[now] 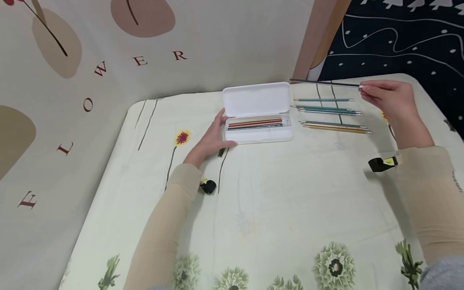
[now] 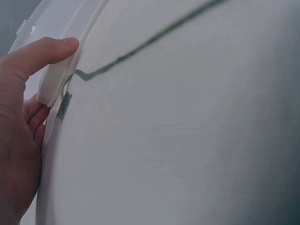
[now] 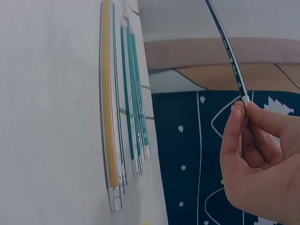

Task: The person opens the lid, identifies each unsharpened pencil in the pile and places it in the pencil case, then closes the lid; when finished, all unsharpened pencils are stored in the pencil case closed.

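Observation:
A white plastic pencil case [image 1: 262, 136] lies with its lid [image 1: 255, 99] folded back, and several pencils [image 1: 253, 124] in red, yellow and dark colours lie side by side in its tray. My left hand [image 1: 211, 140] grips its left end; in the left wrist view the thumb [image 2: 51, 50] presses the case's edge and other fingers reach underneath. Raised at the right, my right hand [image 1: 393, 102] pinches a dark pencil [image 1: 322, 83] near its eraser end between thumb and fingertips. The pencil points left, above the cloth, and pale lettering shows on it in the right wrist view.
Right of the case lie several green pencils [image 1: 328, 110] and, nearer me, yellow ones [image 1: 335, 128] beside a dark green one. A flower-print cloth [image 1: 275, 193] covers the surface. Behind it hang a pale printed sheet [image 1: 224, 44] and a dark patterned fabric [image 1: 395, 44].

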Demonstrator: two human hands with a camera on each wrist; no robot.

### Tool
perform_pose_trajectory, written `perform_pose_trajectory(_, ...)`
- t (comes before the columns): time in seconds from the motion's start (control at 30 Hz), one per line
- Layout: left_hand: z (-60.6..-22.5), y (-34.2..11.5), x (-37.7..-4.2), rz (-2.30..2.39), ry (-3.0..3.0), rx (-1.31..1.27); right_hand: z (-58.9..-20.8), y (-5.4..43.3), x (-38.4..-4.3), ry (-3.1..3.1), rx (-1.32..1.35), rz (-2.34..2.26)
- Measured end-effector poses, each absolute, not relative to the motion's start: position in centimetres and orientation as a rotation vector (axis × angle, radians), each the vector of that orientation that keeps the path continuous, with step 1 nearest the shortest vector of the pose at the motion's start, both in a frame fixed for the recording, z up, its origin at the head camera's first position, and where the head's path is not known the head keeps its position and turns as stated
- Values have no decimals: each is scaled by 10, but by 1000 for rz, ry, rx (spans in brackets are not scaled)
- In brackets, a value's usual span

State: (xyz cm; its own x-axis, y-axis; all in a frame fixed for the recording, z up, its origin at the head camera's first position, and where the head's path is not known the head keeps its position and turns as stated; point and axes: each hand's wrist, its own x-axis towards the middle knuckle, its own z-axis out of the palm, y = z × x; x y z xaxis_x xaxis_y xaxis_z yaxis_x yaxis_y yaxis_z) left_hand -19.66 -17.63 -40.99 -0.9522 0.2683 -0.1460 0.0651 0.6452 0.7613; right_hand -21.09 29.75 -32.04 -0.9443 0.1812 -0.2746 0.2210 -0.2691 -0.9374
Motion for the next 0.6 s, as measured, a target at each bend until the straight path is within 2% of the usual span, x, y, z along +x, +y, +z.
perform_pose_trajectory(0.37, -411, -176, -197, 1190, 2619, 250, -327, 274, -213, 1949, 415, -2361)
perform_pose_trajectory(0.6, -411, -176, -197, 1188, 2618, 243, -331, 258, -219, 1968, 460, -2277)
